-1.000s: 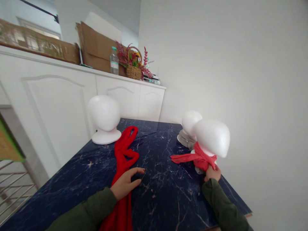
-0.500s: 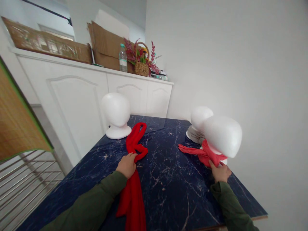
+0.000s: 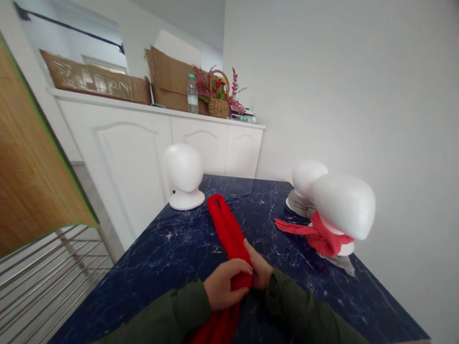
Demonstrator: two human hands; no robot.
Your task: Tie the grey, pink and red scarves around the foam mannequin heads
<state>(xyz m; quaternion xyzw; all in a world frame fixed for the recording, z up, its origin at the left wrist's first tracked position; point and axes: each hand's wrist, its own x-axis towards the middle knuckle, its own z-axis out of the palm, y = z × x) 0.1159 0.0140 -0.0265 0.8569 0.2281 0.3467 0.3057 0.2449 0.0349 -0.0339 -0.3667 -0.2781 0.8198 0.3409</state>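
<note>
Currently, the left hand (image 3: 227,284) and right hand (image 3: 260,265) are gripping a doubled red scarf (image 3: 225,224) lying along the dark marble surface (image 3: 161,258), near a white foam head (image 3: 183,174); loosening either grip could let its slack lower length slip away.

Olive-green long sleeves (image 3: 168,313) end at the wrists, leaving both hands (image 3: 227,285) bare.

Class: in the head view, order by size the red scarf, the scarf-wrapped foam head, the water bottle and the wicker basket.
Red scarf, scarf-wrapped foam head, then water bottle and wicker basket, too alike to rank.
</note>
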